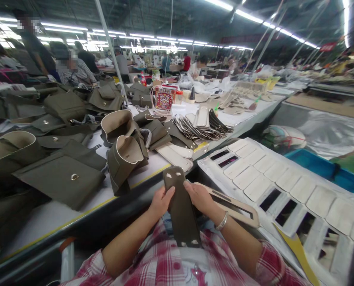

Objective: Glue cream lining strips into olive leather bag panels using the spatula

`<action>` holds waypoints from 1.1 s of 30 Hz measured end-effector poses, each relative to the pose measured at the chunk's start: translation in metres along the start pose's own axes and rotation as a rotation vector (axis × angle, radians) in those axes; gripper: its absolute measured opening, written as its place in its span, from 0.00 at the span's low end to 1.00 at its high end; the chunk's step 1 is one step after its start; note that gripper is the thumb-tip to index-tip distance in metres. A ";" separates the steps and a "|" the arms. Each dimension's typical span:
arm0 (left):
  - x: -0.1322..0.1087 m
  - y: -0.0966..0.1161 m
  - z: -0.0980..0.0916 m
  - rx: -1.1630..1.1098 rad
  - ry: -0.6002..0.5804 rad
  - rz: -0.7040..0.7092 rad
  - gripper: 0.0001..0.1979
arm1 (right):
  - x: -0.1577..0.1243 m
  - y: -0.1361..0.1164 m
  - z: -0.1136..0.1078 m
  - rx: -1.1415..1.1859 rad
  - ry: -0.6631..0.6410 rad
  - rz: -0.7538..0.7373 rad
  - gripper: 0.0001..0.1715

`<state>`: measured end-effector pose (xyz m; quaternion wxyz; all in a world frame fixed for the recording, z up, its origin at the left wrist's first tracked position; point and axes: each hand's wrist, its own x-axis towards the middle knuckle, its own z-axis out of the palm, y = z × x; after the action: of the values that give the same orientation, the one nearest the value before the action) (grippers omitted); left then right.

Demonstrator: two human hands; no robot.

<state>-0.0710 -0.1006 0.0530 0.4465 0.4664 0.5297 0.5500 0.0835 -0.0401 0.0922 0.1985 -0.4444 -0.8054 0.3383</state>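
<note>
From here, both bare hands are on an olive fabric-covered strip (181, 208), held upright over the person's lap. The left hand (161, 201) and right hand (199, 197) pinch its long edges in a narrow hold near the upper end, with the fingers partly out of sight behind it. It looks light, and stiff enough to stand up from that hold, though probably with some bend; its long edges seem the surest place to hold it. Pale marks at both ends are too small to make out.

Just beyond the right hand, under a silver bangle (222, 221), lies a beige cut-out frame (235, 204); whether that hand also touches it is hard to tell. To the right spreads a sheet of cream panels (272, 178). Ahead, on the white worktable (59, 220), sit olive bags (62, 176) and a fanned stack of strips (194, 127), with more workers farther off, blurred and small.
</note>
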 end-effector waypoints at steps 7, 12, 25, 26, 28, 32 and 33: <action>0.002 -0.003 -0.004 -0.103 -0.177 -0.101 0.17 | 0.021 0.019 -0.017 0.380 0.053 0.077 0.24; 0.006 0.004 -0.004 -0.004 -0.295 -0.175 0.18 | 0.037 0.008 -0.040 0.076 0.058 -0.261 0.18; 0.014 -0.002 -0.007 -0.001 -0.361 -0.187 0.18 | 0.050 -0.004 -0.039 -0.183 0.037 -0.518 0.17; 0.013 -0.002 -0.006 -0.003 -0.352 -0.187 0.18 | 0.049 -0.004 -0.038 -0.186 0.054 -0.526 0.16; 0.010 -0.002 -0.005 -0.002 -0.329 -0.185 0.19 | 0.046 -0.004 -0.037 -0.178 0.077 -0.542 0.15; 0.006 0.000 -0.004 0.031 -0.305 -0.161 0.20 | 0.043 -0.006 -0.036 -0.099 0.129 -0.568 0.09; 0.006 0.001 -0.003 0.047 -0.298 -0.149 0.20 | 0.042 -0.006 -0.036 -0.068 0.137 -0.567 0.08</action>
<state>-0.0753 -0.0956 0.0539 0.5487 0.5125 0.5034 0.4276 0.0804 0.0068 0.1222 0.3241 -0.2300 -0.8930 0.2112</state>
